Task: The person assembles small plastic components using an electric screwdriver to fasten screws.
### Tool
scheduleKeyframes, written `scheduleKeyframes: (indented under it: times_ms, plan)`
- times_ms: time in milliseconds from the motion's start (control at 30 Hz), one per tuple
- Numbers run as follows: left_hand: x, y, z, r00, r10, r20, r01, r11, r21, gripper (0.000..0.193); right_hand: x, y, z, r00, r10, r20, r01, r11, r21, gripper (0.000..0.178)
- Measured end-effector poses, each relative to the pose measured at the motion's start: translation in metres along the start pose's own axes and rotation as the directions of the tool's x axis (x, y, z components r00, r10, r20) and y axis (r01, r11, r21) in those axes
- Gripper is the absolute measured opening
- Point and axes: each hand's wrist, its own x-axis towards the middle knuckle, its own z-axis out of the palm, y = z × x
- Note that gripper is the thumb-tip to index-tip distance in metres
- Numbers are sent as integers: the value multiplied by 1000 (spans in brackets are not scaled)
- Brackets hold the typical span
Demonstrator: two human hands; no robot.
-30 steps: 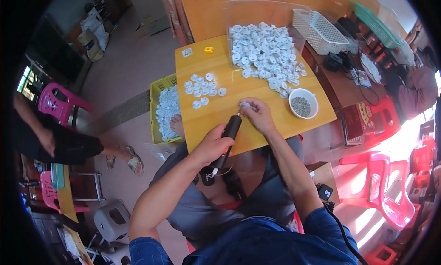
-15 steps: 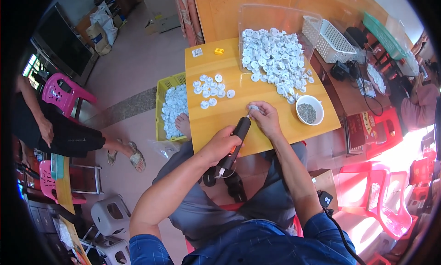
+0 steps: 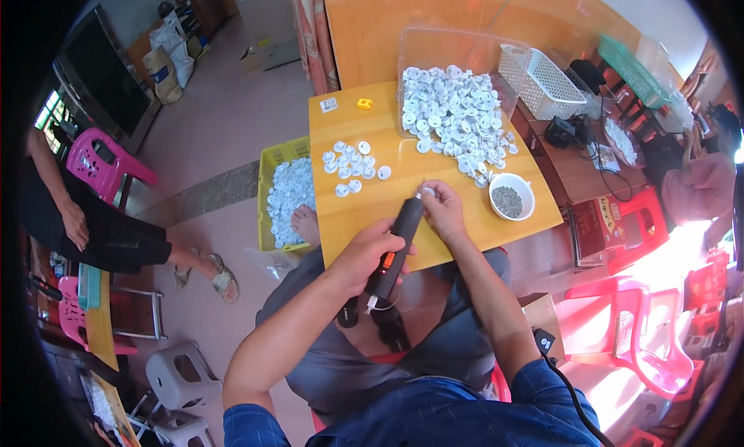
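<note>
My left hand is wrapped round a black electric screwdriver with an orange button, its thumb along the body. The tool slants up and right, its tip meeting a small white round plastic piece. That piece is pinched in the fingers of my right hand, which partly hide it. Both hands are over the front part of the wooden table. Right of them stands a white bowl of small grey metal parts, probably screws. A small group of white round pieces lies to the left.
A clear plastic bin of white pieces lies tipped at the back, spilling onto the table. Nearby is a yellow clip-like part. A yellow crate of white parts stands left on the floor. Another person is at far left.
The whole view has shifted slightly, with the table lower in the picture. More of the orange button shows beside my left hand. Both hands keep their hold, tool tip still at the white piece.
</note>
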Motion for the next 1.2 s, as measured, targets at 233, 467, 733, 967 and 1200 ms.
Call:
scheduleKeyframes:
  times_ms: [233,467,733,967,1200]
  plan:
    - [-24,18,-15,987,131,-88,-135,990,-46,49,11,-15,38,934,-300,197,327,489,-809,20]
    - [-31,14,-5,994,94,-57,-95,995,-5,51,10,-15,63,903,-359,237,421,620,-662,39]
    - [-31,4,4,996,76,56,-81,993,91,56,7,-77,-17,912,-380,155,355,540,-763,21]
    - [-26,-2,5,995,83,62,-91,985,147,55,-3,-141,-115,987,-157,-14,-6,46,-999,17]
    - [-21,-7,9,994,75,85,-91,973,213,54,-3,-112,-140,993,42,-113,-110,-81,-991,10]
